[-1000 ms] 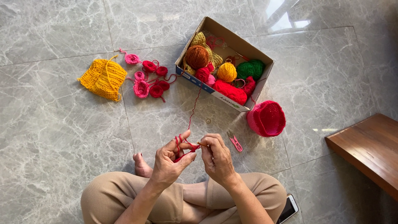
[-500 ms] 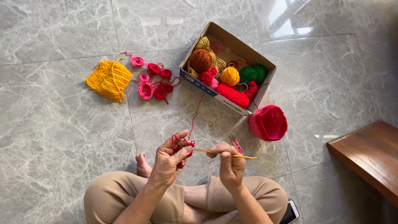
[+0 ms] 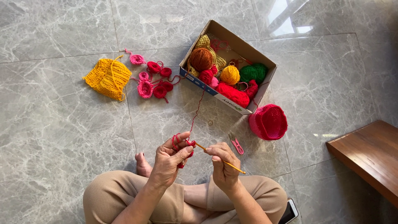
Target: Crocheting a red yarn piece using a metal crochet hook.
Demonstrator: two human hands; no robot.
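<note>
The left hand [image 3: 172, 155] pinches a small red crochet piece [image 3: 184, 145] with red yarn [image 3: 197, 108] looped over its fingers; the right hand [image 3: 222, 164] grips a yellow hook [image 3: 219, 158], its tip at the piece. The yarn runs taut across the floor [image 3: 62, 137] up to the box [image 3: 199, 81]. A hard tug could likely snag the strand on the box's edge, or the loop could slip off the hook. The pink snips [image 3: 236, 143] lie just beside the right hand.

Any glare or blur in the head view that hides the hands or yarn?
Head view: sharp throughout; window glare on the glossy grey marble floor stays top right, away from the work; left hand, right hand, thin orange crochet hook and red yarn strand evenly lit, soft shadows.
</note>
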